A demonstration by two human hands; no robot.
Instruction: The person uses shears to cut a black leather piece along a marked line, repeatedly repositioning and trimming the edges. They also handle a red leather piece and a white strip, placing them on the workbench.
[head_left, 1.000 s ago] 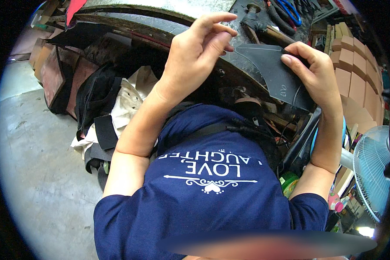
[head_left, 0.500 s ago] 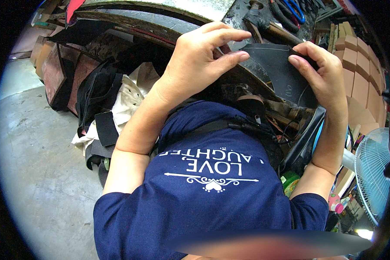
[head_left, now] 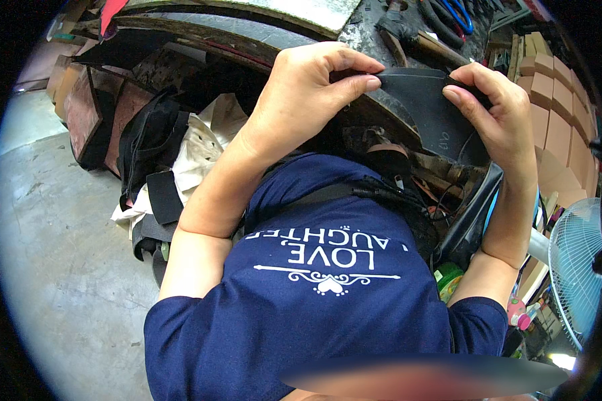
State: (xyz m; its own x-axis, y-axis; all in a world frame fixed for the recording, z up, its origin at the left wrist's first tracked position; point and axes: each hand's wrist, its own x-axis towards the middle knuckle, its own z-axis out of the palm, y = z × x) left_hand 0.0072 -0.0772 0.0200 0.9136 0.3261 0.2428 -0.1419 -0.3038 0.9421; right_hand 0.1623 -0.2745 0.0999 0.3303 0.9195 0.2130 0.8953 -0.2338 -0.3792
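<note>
From the head view, I hold a thin black panel [head_left: 425,110] up by its upper edge, hanging across the near edge of the worktop [head_left: 362,32]. My left hand [head_left: 304,90] appears pinched on the panel's upper left corner, thumb and forefinger drawn together; my right hand [head_left: 498,113] is clamped near its upper right corner, the thumb on the face towards me. I judge the step in hand to be steadying the piece along this edge; the next move seems to call for an even, light grip at both ends, so that the sheet doesn't buckle. It looks smooth and bendable, perhaps leather or rubber, with a curved left side and a small pale mark low on its face; its lower right part is partly hidden by my right hand. Towards the worktop's far edge lie a brown, rounded bar [head_left: 438,52] and a glossy blue hose [head_left: 456,15]; a pale, flat board [head_left: 281,12] covers the left part.
</note>
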